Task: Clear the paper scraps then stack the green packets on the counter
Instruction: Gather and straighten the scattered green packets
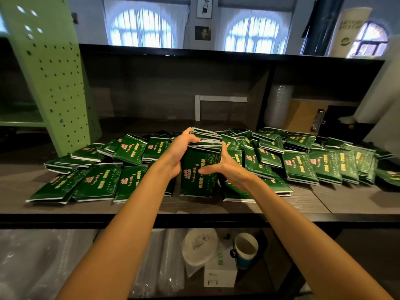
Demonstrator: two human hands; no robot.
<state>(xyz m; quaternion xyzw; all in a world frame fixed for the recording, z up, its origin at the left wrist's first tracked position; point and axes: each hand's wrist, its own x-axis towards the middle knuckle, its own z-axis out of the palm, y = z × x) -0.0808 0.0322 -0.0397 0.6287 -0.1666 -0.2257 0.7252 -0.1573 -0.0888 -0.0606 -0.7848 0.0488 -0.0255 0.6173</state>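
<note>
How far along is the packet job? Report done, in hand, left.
Done: no paper scraps show on the counter. In hand: left hand and right hand grip one bundle of green packets. Left: many loose packets lie spread on both sides.

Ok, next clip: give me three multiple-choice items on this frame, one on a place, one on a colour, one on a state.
1. Where is the paper cup?
A on the floor
B on the shelf below the counter
C on a chair

2. What colour is the perforated panel?
A light green
B red
C black

3. The upright bundle of packets is
A lying untouched
B gripped between the left hand and the right hand
C hanging on the wall

Answers:
1. B, the cup stands beneath the counter edge.
2. A, its pale green shows at left.
3. B, fingers of both hands wrap the bundle.
</note>
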